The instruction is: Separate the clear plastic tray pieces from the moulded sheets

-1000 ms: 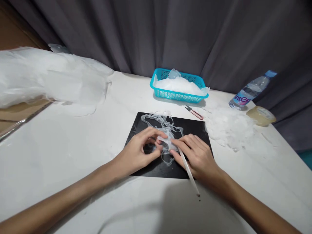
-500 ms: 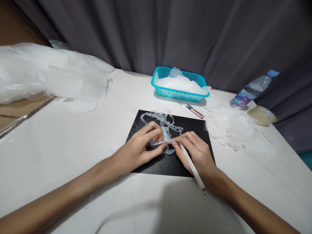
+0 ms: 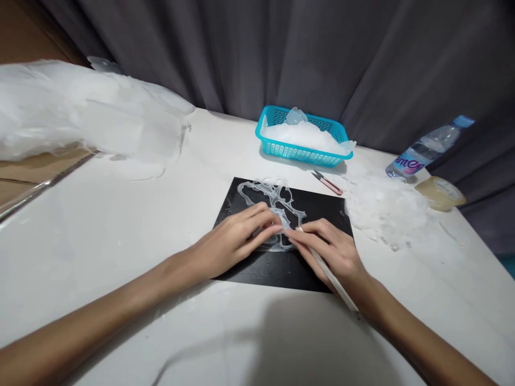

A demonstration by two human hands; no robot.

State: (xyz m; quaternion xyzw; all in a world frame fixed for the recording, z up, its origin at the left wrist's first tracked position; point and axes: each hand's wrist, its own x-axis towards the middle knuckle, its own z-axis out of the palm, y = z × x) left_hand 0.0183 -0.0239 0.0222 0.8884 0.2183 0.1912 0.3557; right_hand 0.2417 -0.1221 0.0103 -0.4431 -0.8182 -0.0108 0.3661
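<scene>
A translucent, whitish, soft-looking openwork piece (image 3: 295,208) with looping edges lies on a black mat (image 3: 277,271). My left hand (image 3: 251,230) pinches part of it between thumb and fingers near the mat's middle. In my right hand (image 3: 332,246) is a slim white stick-like tool (image 3: 336,284), its rear end pointing back toward my wrist. The right fingertips meet the piece just beside the left ones. The tool's front tip is hidden among the fingers, so its exact kind is unclear.
Beyond the mat stand a blue basket (image 3: 306,155) of white material and pink-handled thread snips (image 3: 328,183). Translucent scraps (image 3: 386,209), a water bottle (image 3: 428,147) and a yellowish tape roll (image 3: 440,193) are at right. A large plastic-wrapped white bundle (image 3: 80,112) lies left.
Both hands stay at the piece, with the fingertips now closer together. The raised strip between them has come down, and the white tool has shifted slightly in my right hand.
</scene>
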